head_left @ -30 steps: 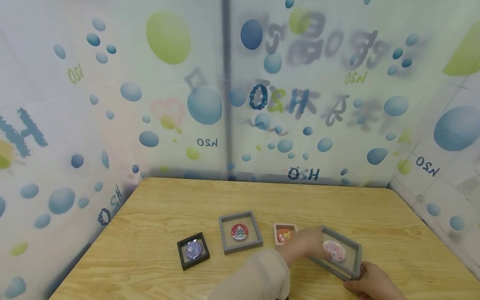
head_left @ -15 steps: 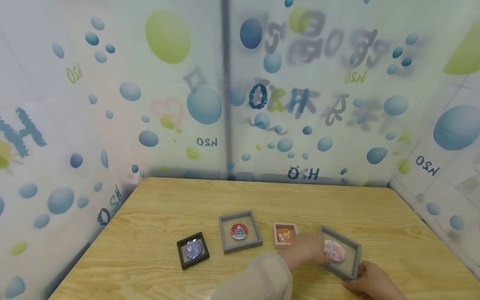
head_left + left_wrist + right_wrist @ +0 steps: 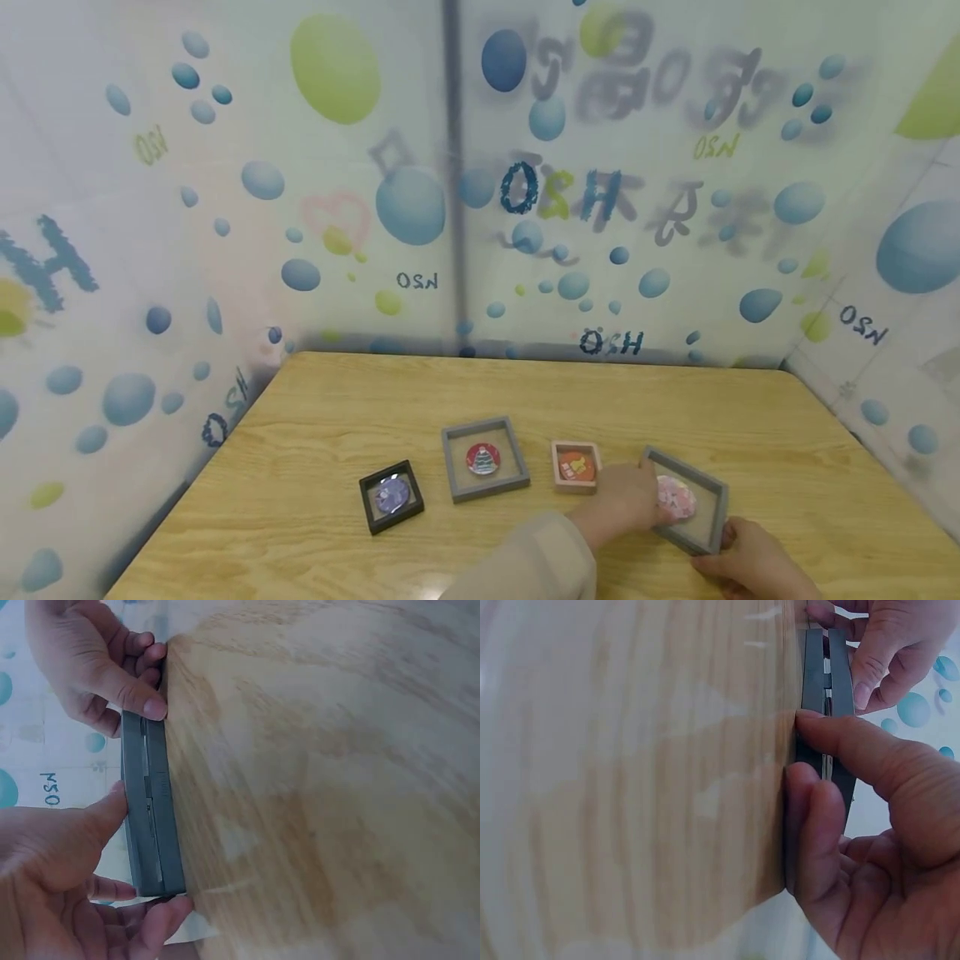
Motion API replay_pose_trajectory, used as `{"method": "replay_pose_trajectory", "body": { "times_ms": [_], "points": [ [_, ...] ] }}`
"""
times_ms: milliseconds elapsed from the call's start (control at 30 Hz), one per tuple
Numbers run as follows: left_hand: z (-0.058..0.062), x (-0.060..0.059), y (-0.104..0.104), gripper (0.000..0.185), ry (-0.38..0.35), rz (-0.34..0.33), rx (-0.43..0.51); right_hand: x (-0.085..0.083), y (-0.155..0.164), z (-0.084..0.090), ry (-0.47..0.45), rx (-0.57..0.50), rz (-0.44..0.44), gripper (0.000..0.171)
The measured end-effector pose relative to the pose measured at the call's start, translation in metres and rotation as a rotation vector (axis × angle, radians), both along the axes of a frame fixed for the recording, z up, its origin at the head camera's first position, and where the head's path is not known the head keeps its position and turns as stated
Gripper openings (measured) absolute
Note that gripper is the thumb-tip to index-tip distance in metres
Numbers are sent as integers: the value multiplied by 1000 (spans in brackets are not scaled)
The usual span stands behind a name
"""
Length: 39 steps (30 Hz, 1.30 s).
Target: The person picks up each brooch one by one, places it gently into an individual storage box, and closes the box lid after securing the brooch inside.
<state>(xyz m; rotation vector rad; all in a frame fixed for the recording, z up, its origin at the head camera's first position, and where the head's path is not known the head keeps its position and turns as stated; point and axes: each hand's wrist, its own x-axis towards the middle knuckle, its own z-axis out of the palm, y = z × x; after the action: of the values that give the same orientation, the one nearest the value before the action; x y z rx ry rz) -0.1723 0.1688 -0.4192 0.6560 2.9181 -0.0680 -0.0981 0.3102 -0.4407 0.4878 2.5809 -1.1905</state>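
1. The left hand [image 3: 626, 500] grips the left edge of a grey frame [image 3: 686, 510], thumb on the upper side and fingers under it.
2. The right hand [image 3: 746, 558] pinches the near right corner of the same frame, thumb against its edge.
3. The grey frame lies on the wooden table [image 3: 337, 417], at the near right side, and a pink round badge [image 3: 677, 498] is inside it.
4. To the left stand a small pink frame [image 3: 575, 467], a second grey frame [image 3: 484, 460] and a black frame [image 3: 391, 496], each apart from the others.
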Motion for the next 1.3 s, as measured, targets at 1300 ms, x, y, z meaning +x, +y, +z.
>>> {"method": "replay_pose_trajectory", "body": {
  "times_ms": [1300],
  "points": [
    [28, -17, -35, 31, -60, -40, 207, -7, -23, 42, 38, 198, 396, 37]
  ]
}}
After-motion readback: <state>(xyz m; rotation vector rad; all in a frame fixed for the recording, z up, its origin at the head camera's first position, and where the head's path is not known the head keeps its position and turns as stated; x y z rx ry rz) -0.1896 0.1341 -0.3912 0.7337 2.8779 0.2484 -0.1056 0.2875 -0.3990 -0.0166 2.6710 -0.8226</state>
